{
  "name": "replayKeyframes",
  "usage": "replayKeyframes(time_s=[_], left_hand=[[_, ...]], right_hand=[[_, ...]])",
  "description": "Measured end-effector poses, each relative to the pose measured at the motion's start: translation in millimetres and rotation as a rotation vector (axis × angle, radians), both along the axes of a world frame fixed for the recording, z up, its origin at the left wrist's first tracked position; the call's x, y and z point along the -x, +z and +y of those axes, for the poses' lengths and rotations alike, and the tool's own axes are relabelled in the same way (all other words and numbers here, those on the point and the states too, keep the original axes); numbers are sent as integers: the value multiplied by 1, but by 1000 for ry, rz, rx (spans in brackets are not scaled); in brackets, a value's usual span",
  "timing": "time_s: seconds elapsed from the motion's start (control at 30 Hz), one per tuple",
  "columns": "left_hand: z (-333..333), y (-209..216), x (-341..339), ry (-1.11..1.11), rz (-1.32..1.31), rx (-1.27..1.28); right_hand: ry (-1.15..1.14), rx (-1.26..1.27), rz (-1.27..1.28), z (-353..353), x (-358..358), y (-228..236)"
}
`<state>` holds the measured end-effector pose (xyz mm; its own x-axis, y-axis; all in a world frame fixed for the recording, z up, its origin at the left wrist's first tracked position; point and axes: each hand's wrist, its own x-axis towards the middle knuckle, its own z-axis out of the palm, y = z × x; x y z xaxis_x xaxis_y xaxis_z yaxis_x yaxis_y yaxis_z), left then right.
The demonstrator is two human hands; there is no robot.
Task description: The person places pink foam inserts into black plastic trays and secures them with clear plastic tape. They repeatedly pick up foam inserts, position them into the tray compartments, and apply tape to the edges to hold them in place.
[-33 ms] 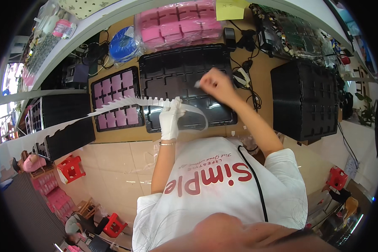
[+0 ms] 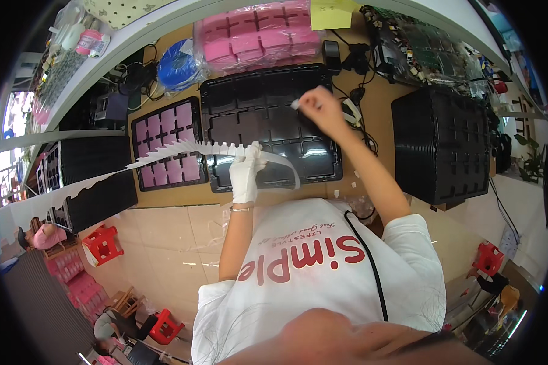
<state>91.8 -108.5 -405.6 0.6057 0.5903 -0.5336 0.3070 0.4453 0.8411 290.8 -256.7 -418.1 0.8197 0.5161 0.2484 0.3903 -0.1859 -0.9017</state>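
My left hand, in a white glove, is closed around a long white strip. Notched tabs line the strip's edge; it stretches far off to the left, and its other end curls back as a translucent loop by the fingers. Bare and pinched closed, my right hand is raised over the right side of a large black tray. At its fingertips sits a small whitish piece, too small to make out further. The black tray has shallow compartments and lies in front of me under both hands.
Left of the black tray, a smaller tray holds pink pads. Black trays are stacked at the right. Behind lie bagged pink foam, a blue roll in plastic and circuit boards. Cables run beside the tray's right edge.
My right hand has shifted slightly right and away from me, with the small whitish piece still at its fingertips. My left hand and the strip have hardly moved.
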Motion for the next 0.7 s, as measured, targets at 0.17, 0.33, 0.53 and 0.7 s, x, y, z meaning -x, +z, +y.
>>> replayKeyframes(time_s=[0.17, 0.33, 0.53, 0.7], left_hand=[[-7, -12, 3, -13, -3, 25], [-9, -20, 7, 0, -7, 49], [-5, -23, 12, 25, -23, 32], [-4, -24, 15, 39, -51, 14]], right_hand=[[-156, 391, -116, -6, -100, -60], [-142, 520, -165, 5, -109, -67], [-117, 599, -120, 6, -112, -61], [-85, 494, -159, 0, -108, -63]])
